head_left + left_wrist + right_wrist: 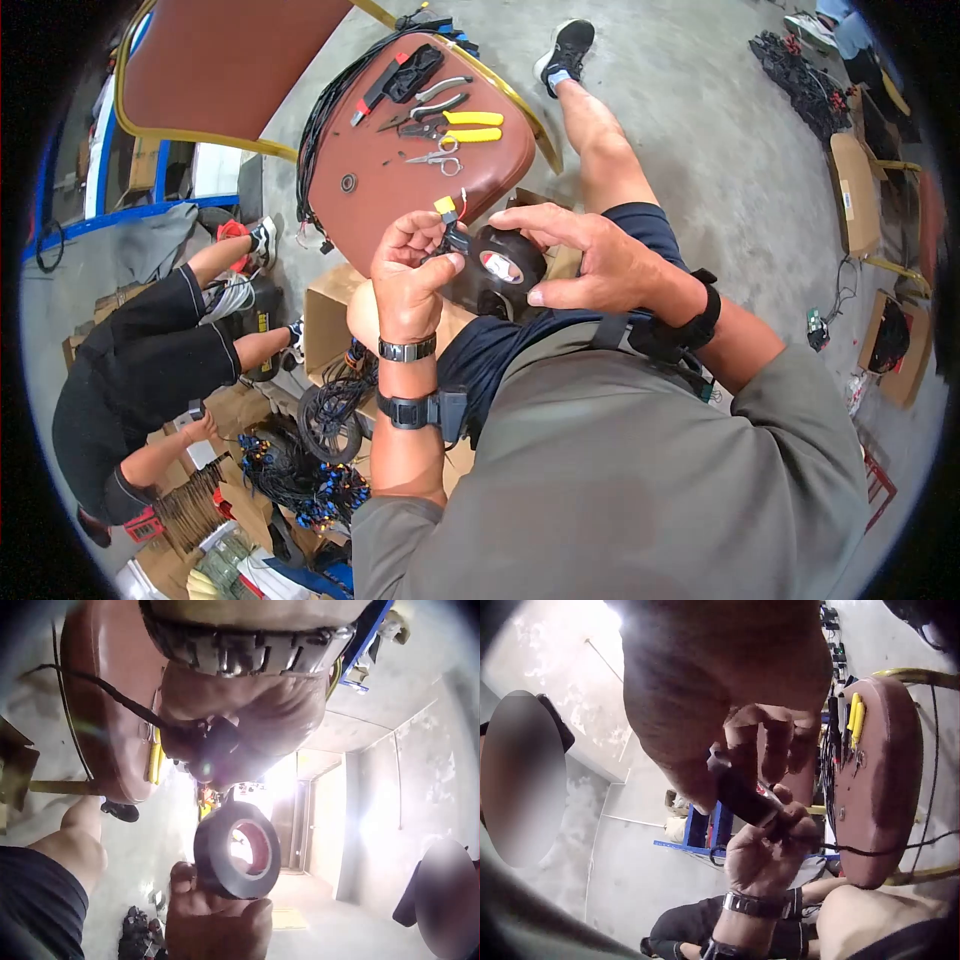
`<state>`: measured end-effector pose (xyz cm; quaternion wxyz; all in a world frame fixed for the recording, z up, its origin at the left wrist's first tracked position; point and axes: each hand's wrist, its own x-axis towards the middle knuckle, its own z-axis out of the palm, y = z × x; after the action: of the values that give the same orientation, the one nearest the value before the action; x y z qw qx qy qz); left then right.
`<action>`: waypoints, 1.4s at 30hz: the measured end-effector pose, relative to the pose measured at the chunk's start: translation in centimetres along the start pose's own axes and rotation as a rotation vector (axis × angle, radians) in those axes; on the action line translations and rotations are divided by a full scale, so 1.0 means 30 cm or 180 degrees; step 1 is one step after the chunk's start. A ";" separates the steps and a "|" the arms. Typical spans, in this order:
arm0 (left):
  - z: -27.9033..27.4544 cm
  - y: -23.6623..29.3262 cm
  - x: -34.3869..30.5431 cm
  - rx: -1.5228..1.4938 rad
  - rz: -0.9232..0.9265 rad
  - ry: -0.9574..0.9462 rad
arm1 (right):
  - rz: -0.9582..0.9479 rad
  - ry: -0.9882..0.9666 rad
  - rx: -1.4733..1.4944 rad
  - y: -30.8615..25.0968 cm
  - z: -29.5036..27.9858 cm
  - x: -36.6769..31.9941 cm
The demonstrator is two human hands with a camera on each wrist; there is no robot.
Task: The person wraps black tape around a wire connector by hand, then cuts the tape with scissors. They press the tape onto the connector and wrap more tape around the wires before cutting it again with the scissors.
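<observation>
Near the middle of the head view, my left hand (408, 290) pinches a black cable whose end carries a yellow connector (445, 205). The cable (112, 694) trails away from that hand in the left wrist view. My right hand (615, 260) grips a roll of black electrical tape (526, 262) between thumb and fingers, close beside the left fingertips. In the left wrist view the roll (214, 859) stands on edge with its core facing the camera, and a short strip rises from its top toward the left fingers. The left palm hides part of the cable.
A brown chair seat (370, 220) ahead bears yellow-handled pliers (473, 118), scissors (440, 160), a small black ring (348, 183) and black cables (320, 120). Another person (150, 350) bends at the left near bundled wires (300, 475). A cardboard box (325, 315) stands by my knee.
</observation>
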<state>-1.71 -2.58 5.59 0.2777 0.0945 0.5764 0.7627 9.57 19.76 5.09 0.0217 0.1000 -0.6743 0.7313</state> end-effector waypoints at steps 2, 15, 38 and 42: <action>0.000 0.002 0.000 -0.0051 0.0056 0.0041 | -0.0062 -0.0029 -0.0376 0.008 -0.004 -0.004; 0.106 -0.025 -0.048 0.0779 0.0299 0.0177 | 0.0495 -0.0299 -0.0774 0.096 -0.003 0.022; 0.107 -0.057 -0.059 0.0342 0.0103 0.0364 | 0.1414 -0.0231 0.0458 0.122 0.055 0.074; 0.123 -0.049 -0.064 0.0158 0.0039 0.0528 | 0.1264 -0.0205 0.0601 0.138 0.064 0.075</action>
<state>2.05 -0.29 5.73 0.2218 0.0414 0.6156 0.7551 6.90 17.26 1.57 -0.1538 -0.0098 -0.6096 0.7776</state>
